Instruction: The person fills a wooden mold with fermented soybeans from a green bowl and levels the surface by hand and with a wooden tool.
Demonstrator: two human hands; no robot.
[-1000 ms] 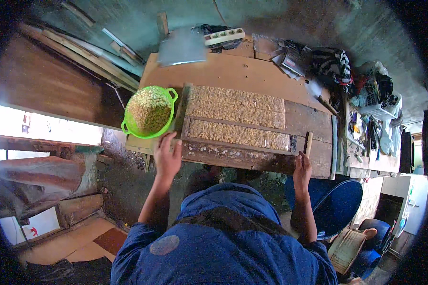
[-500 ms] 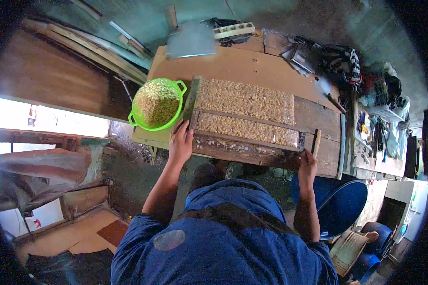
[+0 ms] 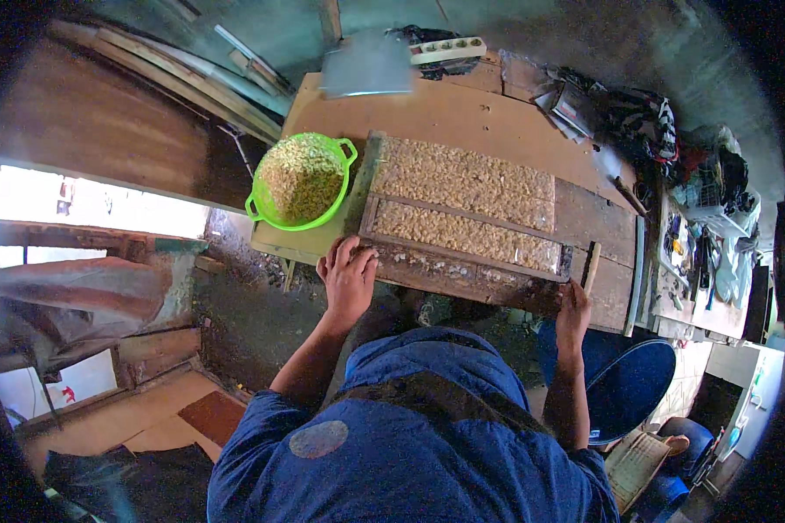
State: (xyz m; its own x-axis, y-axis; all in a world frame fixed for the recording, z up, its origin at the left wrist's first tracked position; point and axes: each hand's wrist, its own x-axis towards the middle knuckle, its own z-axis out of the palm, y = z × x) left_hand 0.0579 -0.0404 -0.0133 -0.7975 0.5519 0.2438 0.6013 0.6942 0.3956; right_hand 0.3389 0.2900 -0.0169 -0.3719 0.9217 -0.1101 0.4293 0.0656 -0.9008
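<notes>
On the table lies a wooden frame (image 3: pixel 462 259) around a flat, clear-wrapped slab of pale grains or beans (image 3: pixel 462 234). A second, wider wrapped slab (image 3: pixel 467 180) lies right behind it. My left hand (image 3: pixel 349 277) is at the table's front edge by the frame's left front corner, its fingers bent but apart, with nothing seen in them. At the opposite front corner, my right hand (image 3: pixel 573 315) has its fingers closed on the frame's end. Its fingertips are partly hidden. A wooden stick (image 3: pixel 592 268) lies just right of that hand.
A bright green colander (image 3: pixel 301 181) with pale grains stands at the table's left. Clear plastic sheets (image 3: pixel 368 68) and a power strip (image 3: pixel 449 50) lie at the back. A blue drum (image 3: pixel 624 383) stands below the right edge. Bags and tools crowd the far right.
My left hand has slid off the frame's left side toward me, and its fingers are more bent. My right hand stays at the frame's right corner. The whole view has shifted slightly.
</notes>
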